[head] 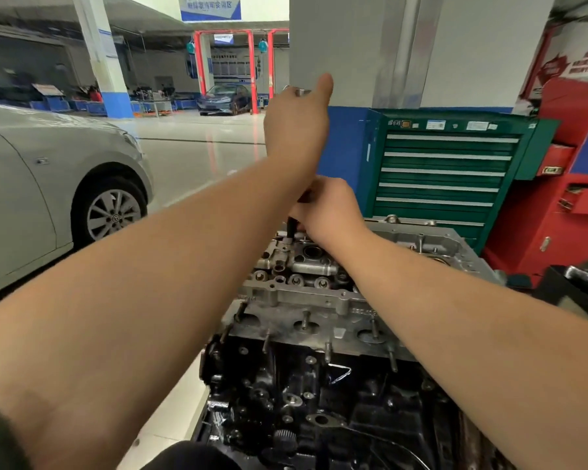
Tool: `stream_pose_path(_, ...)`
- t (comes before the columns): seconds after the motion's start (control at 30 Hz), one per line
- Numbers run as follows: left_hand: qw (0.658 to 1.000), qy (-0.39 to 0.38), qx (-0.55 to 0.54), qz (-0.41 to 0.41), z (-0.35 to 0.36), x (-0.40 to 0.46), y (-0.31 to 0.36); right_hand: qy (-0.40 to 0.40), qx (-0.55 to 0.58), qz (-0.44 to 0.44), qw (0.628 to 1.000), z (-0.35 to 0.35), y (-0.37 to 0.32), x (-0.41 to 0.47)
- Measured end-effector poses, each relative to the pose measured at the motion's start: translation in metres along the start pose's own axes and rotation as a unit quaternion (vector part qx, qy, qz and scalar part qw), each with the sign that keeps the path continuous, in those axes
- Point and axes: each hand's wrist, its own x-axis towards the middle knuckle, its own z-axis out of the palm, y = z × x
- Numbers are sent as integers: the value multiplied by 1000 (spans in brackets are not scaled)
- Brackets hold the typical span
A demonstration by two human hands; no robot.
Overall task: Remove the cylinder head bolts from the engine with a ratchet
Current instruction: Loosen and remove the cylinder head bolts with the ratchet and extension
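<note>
Engine [319, 334] dead ahead, nearest. Right hand [326, 212] pinching ratchet extension [290, 228] upright on far-left head bolt. Left hand [296, 123] wrapped round ratchet handle [301, 92], raised. Green tool cabinet [445, 171] behind, drawers closed. Open floor [190, 154] left, silver car [48, 178] beside.

Engine [319, 385]: black, oily block below, bare grey aluminium cylinder head [306, 296] on top, studs projecting from its near face; valve gear exposed; ratchet [301, 93]: mostly hidden, a bit of chrome handle showing high up, a dark extension [290, 228] standing upright into the head's far left part.
</note>
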Motion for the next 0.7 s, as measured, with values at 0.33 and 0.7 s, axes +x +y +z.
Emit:
stream_pose_path(0.33,980,-158,-115,-27,-46,5,-4,-51,94,2,994,8,8,6)
stream_pose_path(0.7,996,-71,-58,3,-16,-7,-2,-15,69,7,997,0,3,-1)
